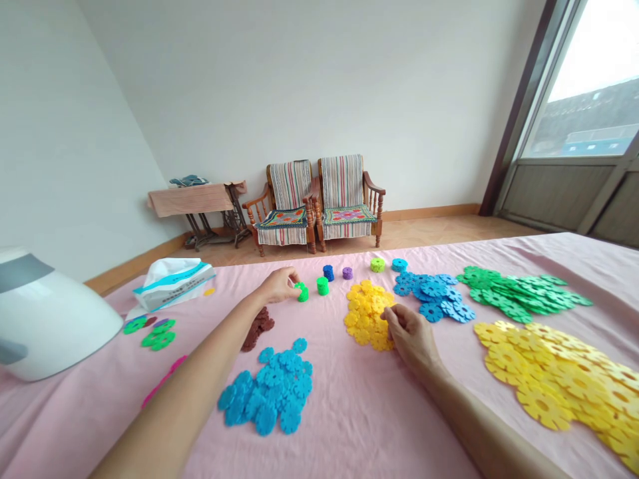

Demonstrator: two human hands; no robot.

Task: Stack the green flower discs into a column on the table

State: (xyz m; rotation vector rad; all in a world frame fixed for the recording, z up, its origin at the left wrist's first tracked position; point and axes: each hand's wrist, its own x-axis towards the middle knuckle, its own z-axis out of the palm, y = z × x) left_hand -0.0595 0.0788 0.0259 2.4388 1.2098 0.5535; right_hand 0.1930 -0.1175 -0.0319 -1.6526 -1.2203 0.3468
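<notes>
Left hand: the left hand [278, 285] has its grip half closed, fingertips on a tilted green stack of snowflake discs [302, 293]. Whether it is gripping firmly, I cannot tell.

Right hand: the right hand [410, 338] has its grip bunched at the 3 o'clock edge of a yellow disc pile [367, 314]. The fingers hide whether it holds a disc, so I cannot tell.

Handling: squared fingers around the leaning stack's sides would likely keep its discs together.

In the way: an upright green stack [322, 286] stands just at 3 o'clock from the tilted one, so knuckle room is tight.

Around: a blue disc pile [432, 297] lies at 1 o'clock from the yellow pile, a cyan disc pile [267, 392] at 7 o'clock, all on a pink sheet [339, 432].
</notes>
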